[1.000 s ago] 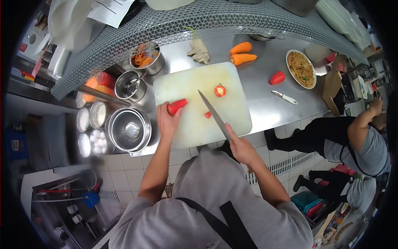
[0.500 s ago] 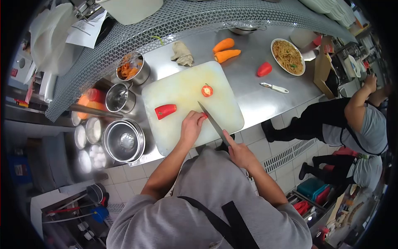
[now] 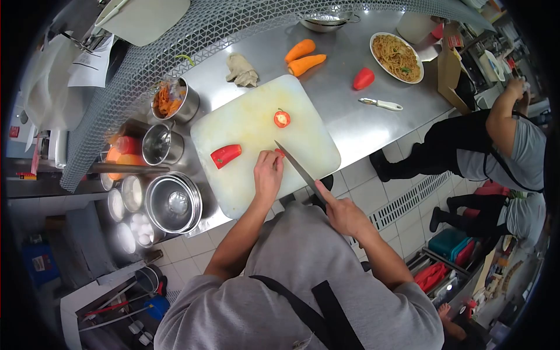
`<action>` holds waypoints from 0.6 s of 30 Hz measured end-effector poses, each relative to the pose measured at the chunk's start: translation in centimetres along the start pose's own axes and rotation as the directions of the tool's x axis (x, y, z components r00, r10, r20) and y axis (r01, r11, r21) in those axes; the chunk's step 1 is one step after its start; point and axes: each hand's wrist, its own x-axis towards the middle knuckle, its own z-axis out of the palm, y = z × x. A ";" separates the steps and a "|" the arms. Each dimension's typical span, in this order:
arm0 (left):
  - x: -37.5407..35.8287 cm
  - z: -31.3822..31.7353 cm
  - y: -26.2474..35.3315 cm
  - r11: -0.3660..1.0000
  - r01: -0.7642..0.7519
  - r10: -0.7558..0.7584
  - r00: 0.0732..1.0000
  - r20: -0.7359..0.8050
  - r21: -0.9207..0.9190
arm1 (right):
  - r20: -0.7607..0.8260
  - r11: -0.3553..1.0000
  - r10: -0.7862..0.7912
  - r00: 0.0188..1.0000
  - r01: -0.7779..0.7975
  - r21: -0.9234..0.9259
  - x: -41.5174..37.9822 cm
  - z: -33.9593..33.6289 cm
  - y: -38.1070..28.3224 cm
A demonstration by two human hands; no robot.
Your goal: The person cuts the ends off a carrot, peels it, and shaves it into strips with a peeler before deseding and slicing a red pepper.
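Note:
My left hand (image 3: pixel 269 176) rests on the white cutting board (image 3: pixel 251 127), fingers closed on a small piece of red pepper (image 3: pixel 279 153) that mostly hides under them. In my right hand (image 3: pixel 346 217) is the handle of a long kitchen knife (image 3: pixel 296 167), index finger stretched along its spine. The blade lies right beside the left fingertips, its tip pointing to the far side of the board. Left of that hand sits a larger chunk of red pepper (image 3: pixel 226 156). Farther up the board is a pepper end with its stem (image 3: pixel 282 118), cut face showing.
Steel pots (image 3: pixel 163 144) and nested bowls (image 3: pixel 173 201) stand left of the board. Beyond it lie a crumpled cloth (image 3: pixel 241 70), two carrots (image 3: pixel 305 64), a red pepper (image 3: pixel 363 78), a peeler (image 3: pixel 381 104) and a noodle plate (image 3: pixel 397 57). Co-workers (image 3: pixel 496 146) stand at right.
The camera view has shifted, so the board and counter sit slightly farther left. My left hand has turned a little, and less of the pepper piece shows. The knife stays beside it.

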 end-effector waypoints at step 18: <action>2.0 -1.2 0.1 0.994 0.110 -0.107 0.986 -0.125 0.018 | 0.004 0.934 0.015 1.000 -0.016 0.356 2.8 -3.8 1.3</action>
